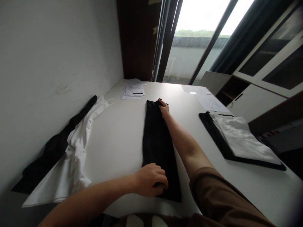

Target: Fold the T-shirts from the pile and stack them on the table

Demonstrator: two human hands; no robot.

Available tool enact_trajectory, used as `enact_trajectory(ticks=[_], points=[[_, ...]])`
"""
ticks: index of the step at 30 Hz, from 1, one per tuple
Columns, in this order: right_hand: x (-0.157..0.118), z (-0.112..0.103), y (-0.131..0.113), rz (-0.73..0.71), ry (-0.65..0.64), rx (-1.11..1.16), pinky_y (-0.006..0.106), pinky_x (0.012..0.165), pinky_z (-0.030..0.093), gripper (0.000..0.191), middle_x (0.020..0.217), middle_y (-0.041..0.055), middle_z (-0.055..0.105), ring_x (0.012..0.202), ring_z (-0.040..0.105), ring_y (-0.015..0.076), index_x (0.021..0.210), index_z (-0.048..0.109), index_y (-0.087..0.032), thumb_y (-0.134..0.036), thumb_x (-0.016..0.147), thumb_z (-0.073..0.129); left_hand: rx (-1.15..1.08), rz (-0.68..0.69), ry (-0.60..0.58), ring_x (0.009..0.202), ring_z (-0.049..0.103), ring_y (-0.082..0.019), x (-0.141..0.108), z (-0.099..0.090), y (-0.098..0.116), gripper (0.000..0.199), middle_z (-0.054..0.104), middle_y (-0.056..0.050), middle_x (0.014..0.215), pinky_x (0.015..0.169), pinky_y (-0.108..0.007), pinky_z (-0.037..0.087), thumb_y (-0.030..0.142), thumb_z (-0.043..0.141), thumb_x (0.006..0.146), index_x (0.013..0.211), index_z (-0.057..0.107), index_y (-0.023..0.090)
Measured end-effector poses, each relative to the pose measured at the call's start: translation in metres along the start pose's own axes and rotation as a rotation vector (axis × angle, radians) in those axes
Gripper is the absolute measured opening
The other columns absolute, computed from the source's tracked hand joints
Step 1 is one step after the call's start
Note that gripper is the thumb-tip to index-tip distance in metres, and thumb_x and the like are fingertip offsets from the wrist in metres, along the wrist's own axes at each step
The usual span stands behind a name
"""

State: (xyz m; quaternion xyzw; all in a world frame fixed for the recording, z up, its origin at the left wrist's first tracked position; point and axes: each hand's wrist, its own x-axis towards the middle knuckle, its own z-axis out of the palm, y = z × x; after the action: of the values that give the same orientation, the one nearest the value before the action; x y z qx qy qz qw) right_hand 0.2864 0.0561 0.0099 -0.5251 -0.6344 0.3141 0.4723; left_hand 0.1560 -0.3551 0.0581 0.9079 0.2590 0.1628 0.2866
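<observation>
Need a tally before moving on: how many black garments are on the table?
3. One long folded black garment lies mid-table under both hands. One black garment lies against the left wall beside white cloth. One folded black piece sits right, under a white one; others may be hidden.

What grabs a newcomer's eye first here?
The long black folded garment down the middle of the white table, with the left hand gripping its near end and the right hand on its far end. Black and white clothes lie along the left wall; a folded stack sits right.
</observation>
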Motion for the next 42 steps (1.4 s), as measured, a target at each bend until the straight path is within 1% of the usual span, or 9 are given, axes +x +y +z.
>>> enact_trajectory(ticks=[2, 5, 8, 13, 18, 23, 30, 34, 42], points=[[-0.003, -0.001, -0.004, 0.041, 0.069, -0.148, 0.046, 0.110, 0.049, 0.057, 0.130, 0.0100, 0.069, 0.122, 0.062, 0.0247, 0.143, 0.060, -0.017, -0.029, 0.088, 0.048, 0.000, -0.005, -0.006, 0.088, 0.064, -0.018, 0.000, -0.002, 0.002, 0.019, 0.070, -0.001, 0.094, 0.086, -0.033, 0.046, 0.022, 0.064, 0.086, 0.103, 0.071, 0.024], [-0.014, 0.001, -0.008, 0.018, 0.178, -0.442, 0.049, 0.117, 0.040, 0.054, 0.145, 0.0171, 0.056, 0.136, 0.050, 0.0306, 0.144, 0.060, -0.016, -0.030, 0.094, 0.045, 0.017, -0.030, 0.068, 0.114, 0.061, -0.025, -0.001, -0.006, 0.005, 0.061, 0.068, -0.007, 0.122, 0.105, -0.040, 0.044, 0.034, 0.067, 0.087, 0.145, 0.052, 0.023], [-0.024, 0.006, -0.010, -0.187, 0.003, -0.670, 0.048, 0.123, 0.031, 0.053, 0.160, 0.0135, 0.042, 0.148, 0.035, 0.0307, 0.150, 0.055, -0.021, -0.038, 0.101, 0.042, 0.101, -0.034, 0.069, 0.146, 0.039, -0.033, -0.003, -0.007, 0.008, 0.085, 0.048, -0.013, 0.155, 0.125, -0.054, 0.023, 0.050, 0.067, 0.089, 0.161, 0.032, 0.023], [-0.027, 0.014, -0.008, -0.161, -0.450, -0.885, 0.059, 0.124, 0.018, 0.067, 0.168, 0.0113, 0.031, 0.156, 0.021, 0.0347, 0.161, 0.040, -0.026, -0.061, 0.103, 0.038, 0.201, -0.047, -0.082, 0.158, 0.017, -0.035, -0.005, -0.006, 0.014, 0.080, 0.027, -0.017, 0.169, 0.128, -0.060, 0.006, 0.063, 0.053, 0.098, 0.161, 0.034, 0.018], [-0.040, 0.023, -0.018, -0.219, -0.438, -0.949, 0.061, 0.123, 0.016, 0.069, 0.170, 0.0129, 0.024, 0.157, 0.019, 0.0371, 0.162, 0.038, -0.028, -0.065, 0.103, 0.033, 0.239, -0.050, -0.117, 0.159, 0.015, -0.035, -0.003, -0.007, 0.020, 0.079, 0.025, -0.016, 0.170, 0.128, -0.061, 0.007, 0.065, 0.048, 0.100, 0.162, 0.033, 0.019], [-0.054, 0.037, -0.027, -0.351, -0.597, -0.914, 0.060, 0.125, 0.015, 0.068, 0.172, 0.0063, 0.022, 0.158, 0.019, 0.0332, 0.161, 0.037, -0.037, -0.070, 0.102, 0.029, 0.246, -0.043, -0.134, 0.159, 0.015, -0.035, -0.002, -0.006, 0.020, 0.078, 0.024, -0.015, 0.170, 0.127, -0.062, 0.007, 0.064, 0.048, 0.100, 0.162, 0.034, 0.019], [-0.050, 0.041, -0.038, -0.306, -0.503, -0.923, 0.058, 0.126, 0.014, 0.073, 0.169, 0.0130, 0.028, 0.157, 0.021, 0.0325, 0.164, 0.030, -0.021, -0.063, 0.105, 0.029, 0.229, -0.018, -0.172, 0.158, 0.018, -0.037, -0.001, -0.011, 0.026, 0.077, 0.024, -0.014, 0.170, 0.127, -0.063, 0.007, 0.063, 0.049, 0.100, 0.162, 0.034, 0.019], [-0.090, 0.029, -0.046, -0.464, -0.387, -0.862, 0.051, 0.128, 0.013, 0.063, 0.164, 0.0131, 0.039, 0.154, 0.029, 0.0286, 0.161, 0.038, -0.017, -0.050, 0.107, 0.035, 0.163, 0.032, -0.183, 0.159, 0.018, -0.034, -0.003, -0.022, 0.018, 0.072, 0.030, -0.011, 0.169, 0.128, -0.059, 0.011, 0.062, 0.051, 0.100, 0.160, 0.040, 0.023], [-0.167, -0.050, -0.032, -0.523, -0.555, -0.755, 0.046, 0.129, 0.017, 0.053, 0.166, 0.0015, 0.037, 0.155, 0.029, 0.0244, 0.154, 0.051, -0.032, -0.051, 0.105, 0.042, 0.253, -0.172, 0.006, 0.157, 0.024, -0.035, -0.012, -0.028, -0.017, 0.069, 0.031, -0.013, 0.168, 0.126, -0.059, 0.019, 0.048, 0.064, 0.096, 0.157, 0.043, 0.024]])
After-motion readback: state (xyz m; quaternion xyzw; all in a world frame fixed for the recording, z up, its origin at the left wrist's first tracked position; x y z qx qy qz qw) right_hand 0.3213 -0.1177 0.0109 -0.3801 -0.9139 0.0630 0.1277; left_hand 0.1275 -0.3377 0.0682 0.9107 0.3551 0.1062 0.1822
